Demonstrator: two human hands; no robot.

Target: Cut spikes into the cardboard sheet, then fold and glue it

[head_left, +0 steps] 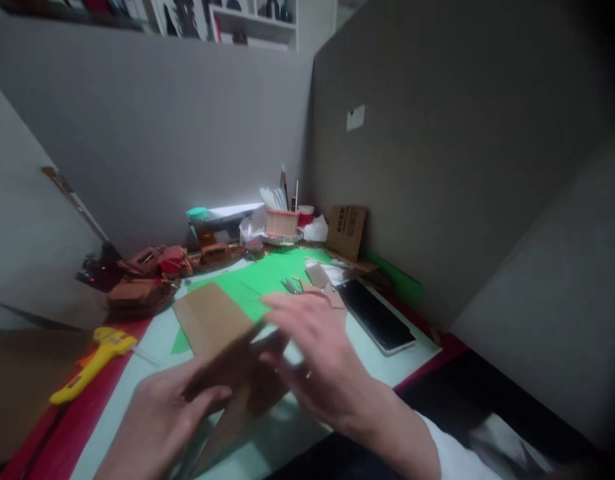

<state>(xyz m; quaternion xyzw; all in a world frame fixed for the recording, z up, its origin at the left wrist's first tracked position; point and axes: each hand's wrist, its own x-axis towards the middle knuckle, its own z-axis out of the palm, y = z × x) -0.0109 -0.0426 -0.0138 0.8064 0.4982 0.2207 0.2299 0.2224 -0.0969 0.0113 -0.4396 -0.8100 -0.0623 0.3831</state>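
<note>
Cardboard (212, 317) is sitting over the near part of the red-edged surface (100, 420), its broad pale panel lying toward the far left and darker, folded-looking walls dropping between the two hands; blur is hiding how these parts are joining. Handling it well is probably calling for a firm, low hold on one side while the other is being adjusted lightly — pressing along the edges rather than mid-panel, where it could be buckling. The right hand (322, 353) is arching in from the right, fingers reaching over the cardboard's right end with the thumb parted below them; whether it is gripping anything, I cannot tell. The left hand (162, 407) is holding the near left wall snugly, thumb lying against it, fingers curling mostly out of sight. A dark-screened device (375, 317) is lying beyond the right hand, and a yellow glue gun (90, 367) is resting left of the cardboard.
</note>
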